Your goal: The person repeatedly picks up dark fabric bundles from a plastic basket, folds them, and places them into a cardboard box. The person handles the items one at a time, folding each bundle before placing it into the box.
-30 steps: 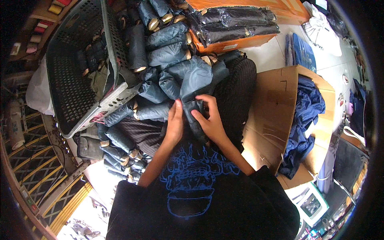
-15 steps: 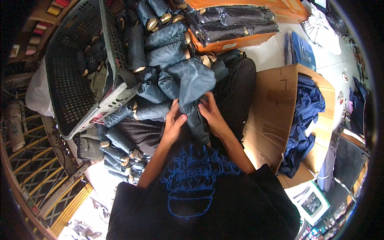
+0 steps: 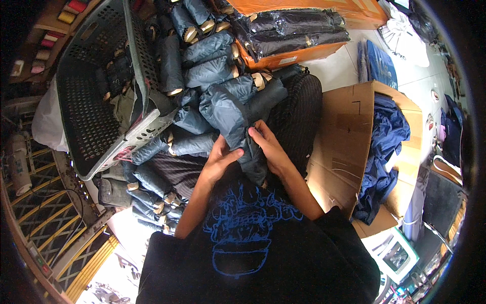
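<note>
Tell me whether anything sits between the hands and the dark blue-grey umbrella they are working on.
Nothing visible does. The left hand and right hand both already grip the dark blue-grey folded umbrella directly, on the person's lap. The pile of rolled umbrellas lies beyond it, not between.

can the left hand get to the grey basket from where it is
Probably yes. The left hand grips the dark blue umbrella together with the right hand, and the grey basket lies just to its left with only rolled umbrellas between.

rolled umbrellas (image 3: 202,76) crowding ahead, grey basket (image 3: 96,101) left, cardboard box (image 3: 349,137) right
</note>
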`<state>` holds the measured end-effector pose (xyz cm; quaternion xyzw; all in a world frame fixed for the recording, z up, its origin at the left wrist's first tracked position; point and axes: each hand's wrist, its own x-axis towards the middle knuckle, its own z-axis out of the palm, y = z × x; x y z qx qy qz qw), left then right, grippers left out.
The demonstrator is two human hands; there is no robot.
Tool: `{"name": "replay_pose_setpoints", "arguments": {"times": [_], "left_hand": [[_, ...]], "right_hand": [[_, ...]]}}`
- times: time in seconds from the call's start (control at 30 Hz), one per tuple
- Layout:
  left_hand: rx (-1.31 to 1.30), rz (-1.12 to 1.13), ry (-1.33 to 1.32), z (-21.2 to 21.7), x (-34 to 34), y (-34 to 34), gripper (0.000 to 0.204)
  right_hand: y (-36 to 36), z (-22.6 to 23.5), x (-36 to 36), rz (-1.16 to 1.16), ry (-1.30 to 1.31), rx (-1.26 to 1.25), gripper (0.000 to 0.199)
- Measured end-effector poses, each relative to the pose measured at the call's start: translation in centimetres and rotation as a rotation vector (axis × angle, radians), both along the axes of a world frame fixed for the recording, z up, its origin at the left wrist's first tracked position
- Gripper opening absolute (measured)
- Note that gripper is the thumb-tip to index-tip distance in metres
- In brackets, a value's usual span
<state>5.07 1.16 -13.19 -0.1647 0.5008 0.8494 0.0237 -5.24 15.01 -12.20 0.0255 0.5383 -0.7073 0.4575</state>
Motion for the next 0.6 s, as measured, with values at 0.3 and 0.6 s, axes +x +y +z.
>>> {"name": "replay_pose_setpoints", "arguments": {"times": [0.3, 0.6], "left_hand": [[0.173, 0.213, -0.072, -1.4, -0.5, 1.1, 0.065], [0.271, 0.212, 0.133, -0.1, -1.0, 1.7, 0.074]], "right_hand": [[-0.1, 0.5, 0.1, 0.014, 0.065, 0.04, 0.033], [-0.4, 1.0, -0.1, 0.036, -0.024, 0.119, 0.035]]}}
